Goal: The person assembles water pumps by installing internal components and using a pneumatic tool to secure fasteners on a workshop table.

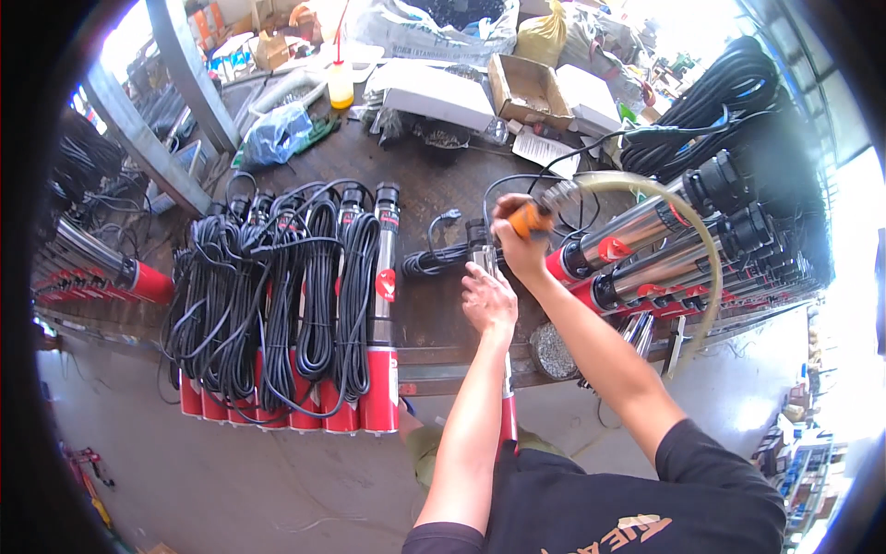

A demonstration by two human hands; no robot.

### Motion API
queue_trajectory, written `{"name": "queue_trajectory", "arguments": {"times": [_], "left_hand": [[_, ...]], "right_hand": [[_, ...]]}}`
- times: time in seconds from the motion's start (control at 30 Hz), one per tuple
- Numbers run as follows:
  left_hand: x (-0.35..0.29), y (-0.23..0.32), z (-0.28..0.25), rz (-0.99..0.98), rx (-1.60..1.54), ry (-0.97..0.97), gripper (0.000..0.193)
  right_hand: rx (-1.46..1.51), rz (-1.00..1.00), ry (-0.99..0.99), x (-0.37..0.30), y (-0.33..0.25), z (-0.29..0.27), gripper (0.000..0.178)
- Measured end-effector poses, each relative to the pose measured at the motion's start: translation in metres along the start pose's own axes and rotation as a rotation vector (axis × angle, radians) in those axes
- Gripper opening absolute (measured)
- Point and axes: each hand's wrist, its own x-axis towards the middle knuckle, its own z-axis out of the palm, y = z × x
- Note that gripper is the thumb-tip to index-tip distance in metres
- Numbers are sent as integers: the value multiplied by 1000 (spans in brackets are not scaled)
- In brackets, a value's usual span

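Note:
A long silver and red cylindrical pump [509,406] lies between my forearms, its black-capped end pointing away from me. My left hand [489,300] is closed around its metal body near that end. In my right hand [519,245], just beyond and to the right, is an orange power tool [532,221], blurred, with a ribbed grey part at its far end. A pale translucent hose [709,254] arcs from beside the tool out to the right. Left of the pump's end lies a coiled black cable [434,261] with a plug.
At left, several red and silver pumps with bundled black cables [318,295] lie side by side. More pumps [637,235] and thick cable coils [711,115] crowd the right. A cardboard box [529,90], a yellow bottle [341,85] and a blue plastic bag [279,135] stand across the back.

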Motion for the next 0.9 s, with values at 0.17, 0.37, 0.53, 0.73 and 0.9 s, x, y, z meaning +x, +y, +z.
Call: {"name": "queue_trajectory", "arguments": {"times": [0.17, 0.37, 0.53, 0.73, 0.9], "left_hand": [[-35, 5, -14, 445, 188, 438, 53], [-128, -2, 69, 1009, 169, -210, 19], [-116, 18, 63, 1049, 123, -346, 13], [-132, 27, 57, 944, 98, -434, 12], [-131, 20, 71, 982, 216, -444, 13]], "right_hand": [[-273, -343, -121, -53, -121, -63, 22], [-97, -152, 164, -155, -188, -110, 22], [-134, -216, 309, -192, -219, -151, 17], [-152, -191, 432, -209, -230, -169, 18], [-88, -189, 429, -219, -232, -170, 19]]}}
